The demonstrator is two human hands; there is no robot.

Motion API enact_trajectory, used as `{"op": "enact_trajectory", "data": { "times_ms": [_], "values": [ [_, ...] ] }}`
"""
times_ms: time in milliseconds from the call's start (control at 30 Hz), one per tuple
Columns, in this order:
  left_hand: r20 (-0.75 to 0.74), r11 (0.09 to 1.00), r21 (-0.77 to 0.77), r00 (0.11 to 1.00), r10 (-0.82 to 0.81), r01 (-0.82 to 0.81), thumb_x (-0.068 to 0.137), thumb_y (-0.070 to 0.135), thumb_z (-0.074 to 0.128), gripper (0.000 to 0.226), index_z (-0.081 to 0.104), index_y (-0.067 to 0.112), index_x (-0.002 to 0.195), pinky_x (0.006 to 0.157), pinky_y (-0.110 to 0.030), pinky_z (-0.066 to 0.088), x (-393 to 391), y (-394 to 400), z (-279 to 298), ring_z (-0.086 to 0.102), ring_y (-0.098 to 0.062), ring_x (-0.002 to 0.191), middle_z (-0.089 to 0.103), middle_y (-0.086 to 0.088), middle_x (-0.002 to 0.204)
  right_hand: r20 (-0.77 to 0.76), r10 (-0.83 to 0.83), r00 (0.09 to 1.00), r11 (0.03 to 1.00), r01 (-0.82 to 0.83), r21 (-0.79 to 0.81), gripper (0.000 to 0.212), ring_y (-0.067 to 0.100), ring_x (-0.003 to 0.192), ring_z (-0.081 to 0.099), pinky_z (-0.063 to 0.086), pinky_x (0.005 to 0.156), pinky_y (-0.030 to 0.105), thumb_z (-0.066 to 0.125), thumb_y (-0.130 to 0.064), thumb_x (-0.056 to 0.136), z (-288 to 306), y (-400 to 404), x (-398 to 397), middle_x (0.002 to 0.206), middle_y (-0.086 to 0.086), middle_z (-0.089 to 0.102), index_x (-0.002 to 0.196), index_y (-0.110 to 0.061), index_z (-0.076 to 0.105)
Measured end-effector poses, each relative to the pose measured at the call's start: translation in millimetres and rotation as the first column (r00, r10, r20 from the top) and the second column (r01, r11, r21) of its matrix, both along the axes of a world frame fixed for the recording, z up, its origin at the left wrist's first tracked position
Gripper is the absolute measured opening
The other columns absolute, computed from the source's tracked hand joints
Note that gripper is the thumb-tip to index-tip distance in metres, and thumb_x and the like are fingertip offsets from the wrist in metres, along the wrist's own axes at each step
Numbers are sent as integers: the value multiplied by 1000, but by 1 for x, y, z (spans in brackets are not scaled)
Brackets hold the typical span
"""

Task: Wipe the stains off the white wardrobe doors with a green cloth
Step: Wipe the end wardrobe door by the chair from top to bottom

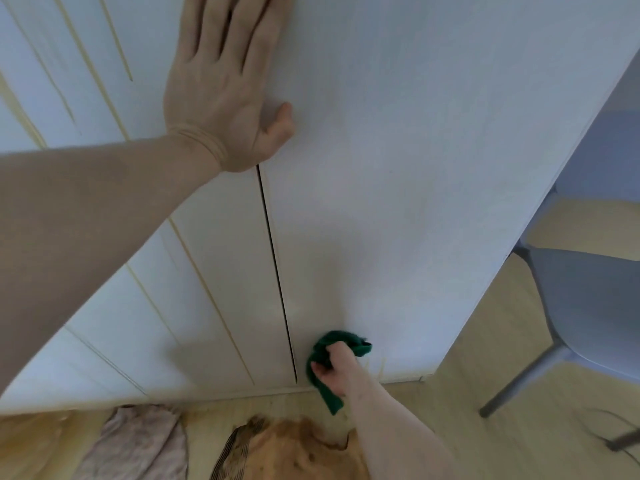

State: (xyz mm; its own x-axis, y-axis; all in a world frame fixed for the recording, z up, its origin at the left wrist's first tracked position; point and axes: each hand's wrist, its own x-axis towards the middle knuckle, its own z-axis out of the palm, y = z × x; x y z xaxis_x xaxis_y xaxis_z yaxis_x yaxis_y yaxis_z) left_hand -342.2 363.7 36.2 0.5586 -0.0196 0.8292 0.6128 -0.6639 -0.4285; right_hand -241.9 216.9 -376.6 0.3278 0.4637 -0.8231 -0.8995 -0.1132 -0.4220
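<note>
down at our feet, stained rags (pixel 138 441) lie on the pale floor (pixel 433 427). just past them our right hand (pixel 331 370) grips the bunched green cloth (pixel 327 367), fingers curled round it, against the foot of the right wardrobe door (pixel 398 202), beside the dark gap between the doors. a grey chair (pixel 581 306) stands to the right. higher up, our left hand (pixel 225 95) presses flat, fingers straight. yellowish drip stains (pixel 117 46) streak the left door (pixel 114 306).

A grey chair (pixel 585 306) is standing on the pale wood floor (pixel 485 393) at right. Crumpled cloths (pixel 138 441) are lying on the floor below.
</note>
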Motion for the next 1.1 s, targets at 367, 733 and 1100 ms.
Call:
{"op": "enact_trajectory", "data": {
  "times_ms": [367, 733, 1100],
  "values": [
    [-21, 1000, 10, 1000, -10, 10, 90, 48, 51, 92, 19, 1, 162, 127, -59, 9, -2, -4, 3, 22, -46, 154, 24, -19, 168, 79, 124, 989, 992, -126, 16, 30, 33, 106, 60, 57, 67, 37, 53, -6, 102, 11, -21, 24, 129, 22, 55, 132, 0, 52],
    [-6, 1000, 2, 1000, -5, 5, 91, 49, 50, 91, 21, 2, 162, 127, -58, 10, 0, -1, 1, 25, -47, 153, 27, -20, 166, 414, -330, 849, 885, 431, -179, 56, 42, 135, 51, 49, 106, 49, 43, -6, 106, -11, -92, 141, 156, 20, 40, 158, -8, 23],
    [27, 1000, 23, 1000, -4, 3, 92, 50, 50, 86, 27, 1, 160, 125, -59, 15, 1, 2, -1, 32, -48, 148, 35, -23, 162, 358, 162, 920, 953, -52, -297, 55, 35, 104, 58, 57, 84, 50, 53, -6, 98, -54, -64, 92, 139, 19, 52, 151, -5, 37]
  ]
}}
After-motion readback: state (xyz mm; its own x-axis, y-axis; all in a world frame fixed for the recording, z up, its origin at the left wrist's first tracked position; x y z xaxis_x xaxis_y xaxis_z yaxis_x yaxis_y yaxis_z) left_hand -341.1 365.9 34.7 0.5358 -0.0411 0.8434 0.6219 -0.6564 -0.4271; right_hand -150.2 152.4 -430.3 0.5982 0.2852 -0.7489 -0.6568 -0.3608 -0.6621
